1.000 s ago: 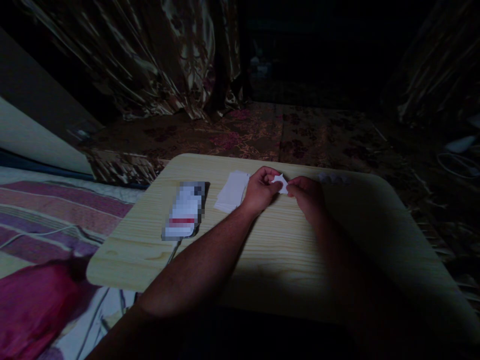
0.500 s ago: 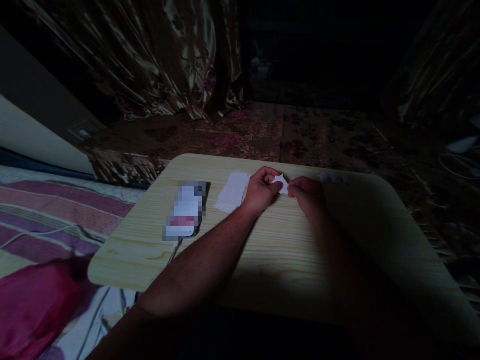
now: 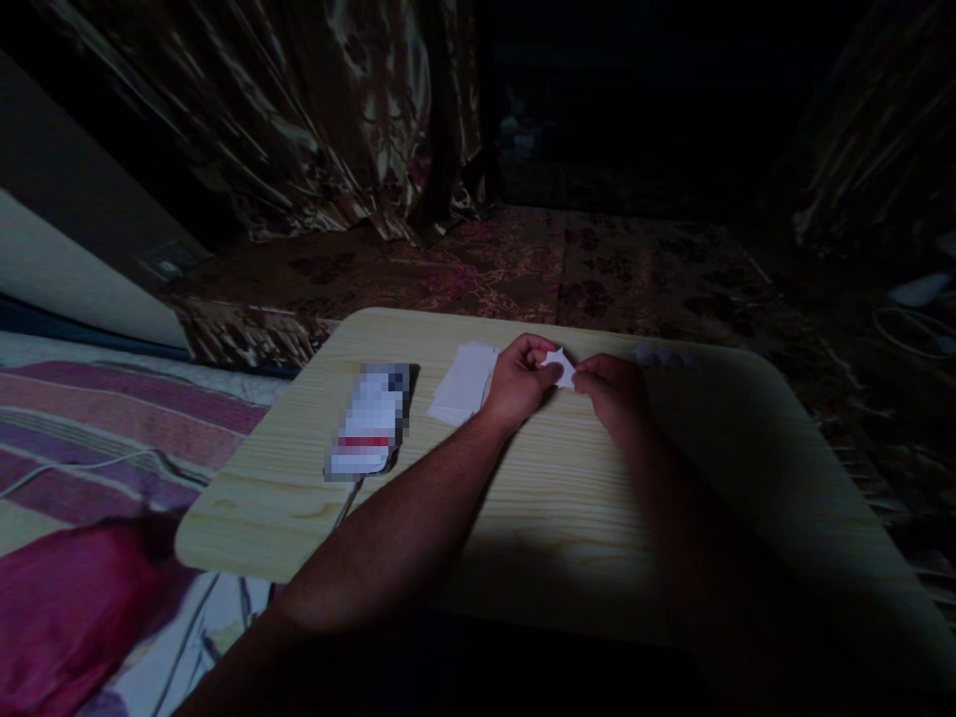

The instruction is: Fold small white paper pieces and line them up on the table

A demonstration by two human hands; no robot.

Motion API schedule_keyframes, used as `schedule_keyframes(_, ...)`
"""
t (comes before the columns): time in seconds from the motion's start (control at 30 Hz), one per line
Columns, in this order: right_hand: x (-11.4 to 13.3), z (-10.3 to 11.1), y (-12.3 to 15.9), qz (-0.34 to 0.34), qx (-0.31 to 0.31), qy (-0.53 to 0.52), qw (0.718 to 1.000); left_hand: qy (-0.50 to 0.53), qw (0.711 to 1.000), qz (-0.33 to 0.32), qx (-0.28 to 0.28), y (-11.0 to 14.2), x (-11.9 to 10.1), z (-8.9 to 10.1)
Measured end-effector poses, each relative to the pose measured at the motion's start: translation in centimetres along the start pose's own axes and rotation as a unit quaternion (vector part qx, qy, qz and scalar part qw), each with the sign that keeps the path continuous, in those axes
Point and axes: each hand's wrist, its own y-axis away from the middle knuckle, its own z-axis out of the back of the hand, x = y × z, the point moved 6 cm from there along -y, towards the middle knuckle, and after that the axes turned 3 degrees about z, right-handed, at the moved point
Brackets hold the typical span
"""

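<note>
A small folded piece of white paper (image 3: 559, 363) is pinched between both my hands, low over the far middle of a light wooden table (image 3: 523, 498). My left hand (image 3: 519, 383) grips its left side with curled fingers. My right hand (image 3: 613, 393), in shadow, holds its right side with fingers closed. Just left of my left hand, a small stack of white paper sheets (image 3: 463, 383) lies flat on the table.
A phone with a cable (image 3: 369, 423) lies on the table's left part. Small pale scraps (image 3: 664, 356) rest near the far edge. Striped bedding (image 3: 90, 438) and a red cloth (image 3: 75, 607) are at the left. Dark patterned fabric (image 3: 523, 259) and curtains lie beyond.
Almost nothing differs; both hands stay pinched on the small paper, with only slight finger shifts.
</note>
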Motion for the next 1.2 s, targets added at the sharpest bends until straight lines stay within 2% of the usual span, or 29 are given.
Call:
schedule_keyframes(0.23,0.3,0.0,0.2,0.002,0.007,-0.005,1.0,-0.008,1.0,-0.003,0.006,0.0,-0.1,0.0)
schedule_keyframes(0.4,0.3,0.6,0.0,0.021,-0.034,0.024,0.999,0.007,1.0,0.014,0.007,0.1,-0.1,-0.1)
schedule_keyframes(0.53,0.4,1.1,0.2,0.021,-0.069,-0.026,0.997,0.017,0.999,0.037,0.002,0.0,0.4,-0.1)
schedule_keyframes(0.77,0.0,0.6,0.1,-0.004,-0.056,-0.079,0.995,0.002,0.999,0.032,-0.024,-0.1,0.5,0.4)
schedule_keyframes(0.97,0.0,0.5,-0.2,0.024,-0.066,-0.182,0.981,-0.033,0.999,0.025,0.011,0.2,0.2,-0.4)
schedule_keyframes(1.07,0.3,0.5,-0.1,0.036,-0.067,-0.156,0.985,-0.041,0.999,0.018,0.024,0.2,0.1,-0.5)
schedule_keyframes(1.2,0.1,0.8,0.0,0.026,-0.088,-0.098,0.991,-0.03,0.999,0.008,0.011,0.1,0.2,-0.2)
